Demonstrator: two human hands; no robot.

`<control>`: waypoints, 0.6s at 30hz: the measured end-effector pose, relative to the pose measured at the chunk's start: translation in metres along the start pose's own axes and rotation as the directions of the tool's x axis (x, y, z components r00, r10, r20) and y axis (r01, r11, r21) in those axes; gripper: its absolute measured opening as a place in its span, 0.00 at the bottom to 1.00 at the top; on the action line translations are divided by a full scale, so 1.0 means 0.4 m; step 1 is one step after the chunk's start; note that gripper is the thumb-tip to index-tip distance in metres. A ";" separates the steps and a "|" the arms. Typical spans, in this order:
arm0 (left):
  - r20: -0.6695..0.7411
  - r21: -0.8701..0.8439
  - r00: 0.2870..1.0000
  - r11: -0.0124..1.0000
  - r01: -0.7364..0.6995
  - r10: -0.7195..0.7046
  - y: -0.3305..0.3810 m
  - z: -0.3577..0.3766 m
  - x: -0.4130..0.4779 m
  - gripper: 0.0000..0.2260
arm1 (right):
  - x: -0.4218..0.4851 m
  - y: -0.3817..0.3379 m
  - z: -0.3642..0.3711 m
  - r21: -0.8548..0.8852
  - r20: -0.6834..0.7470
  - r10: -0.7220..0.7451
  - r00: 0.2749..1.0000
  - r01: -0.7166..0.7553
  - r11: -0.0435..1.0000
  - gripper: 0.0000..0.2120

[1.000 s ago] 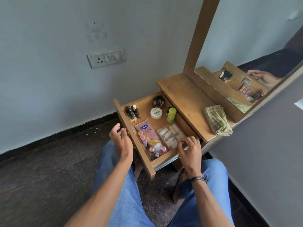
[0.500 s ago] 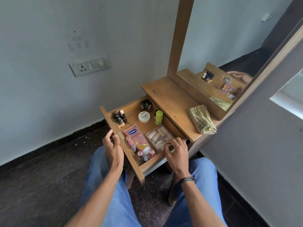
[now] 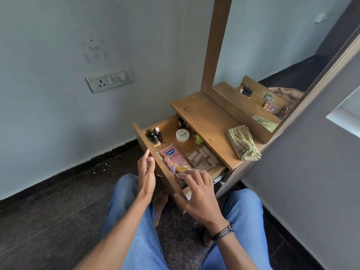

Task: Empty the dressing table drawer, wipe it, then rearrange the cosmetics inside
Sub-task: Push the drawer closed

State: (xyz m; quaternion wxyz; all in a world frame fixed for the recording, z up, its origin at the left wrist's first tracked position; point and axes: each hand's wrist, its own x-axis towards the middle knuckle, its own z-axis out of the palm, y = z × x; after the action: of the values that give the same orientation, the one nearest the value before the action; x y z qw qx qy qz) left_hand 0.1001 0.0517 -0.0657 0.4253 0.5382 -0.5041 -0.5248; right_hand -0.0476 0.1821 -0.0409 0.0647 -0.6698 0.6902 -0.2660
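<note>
**A:** Head view. Where is the drawer (image 3: 142, 136)?

**B:** Pulled out of the dressing table (image 3: 204, 117), over the person's knees, and full of cosmetics.

**A:** And the 2 hands?

**B:** The left hand (image 3: 146, 172) is at the drawer's front panel with loose, nearly straight fingers that hold nothing. I cannot tell if they touch the wood. The right hand (image 3: 196, 193) has its fingers spread over the near end of the drawer. It holds nothing and hides whatever lies beneath it.

**A:** What's inside?

**B:** Nail polish bottles (image 3: 154, 136) stand upright in the far left corner. A white round jar (image 3: 182, 135) sits near the back, with a green bottle (image 3: 198, 139) to its right, partly under the tabletop. A few dark small bottles (image 3: 182, 122) stand at the very back. A pink Vaseline tube (image 3: 173, 154) lies flat along the front panel, with a small pink bottle (image 3: 171, 166) beside it. To the tube's right is a clear compartment box (image 3: 204, 157).

**A:** On top?

**B:** A folded green checked cloth (image 3: 243, 145) lies at the tabletop's right end, below the mirror (image 3: 272, 55). A switch plate (image 3: 109, 79) is on the wall to the left.
</note>
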 end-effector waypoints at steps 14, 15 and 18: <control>0.331 0.073 0.941 0.996 0.047 -0.069 0.052 0.199 0.053 0.29 | 0.076 0.126 -0.086 -0.316 -0.207 0.221 0.953 -0.279 0.907 0.26; 0.349 0.097 0.934 0.994 0.048 -0.079 0.061 0.217 0.052 0.30 | 0.086 0.136 -0.089 -0.335 -0.209 0.239 0.948 -0.299 0.894 0.27; 0.407 0.192 0.908 0.981 0.022 -0.100 0.074 0.267 0.056 0.31 | 0.111 0.165 -0.101 -0.381 -0.219 0.270 0.938 -0.337 0.861 0.29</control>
State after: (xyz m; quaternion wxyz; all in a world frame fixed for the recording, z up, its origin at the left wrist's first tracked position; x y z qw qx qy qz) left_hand -0.0100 0.0332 -0.0490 0.2405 0.4668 -0.6118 -0.5916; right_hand -0.1287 0.1485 -0.0245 -0.0919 -0.5276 0.8306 -0.1529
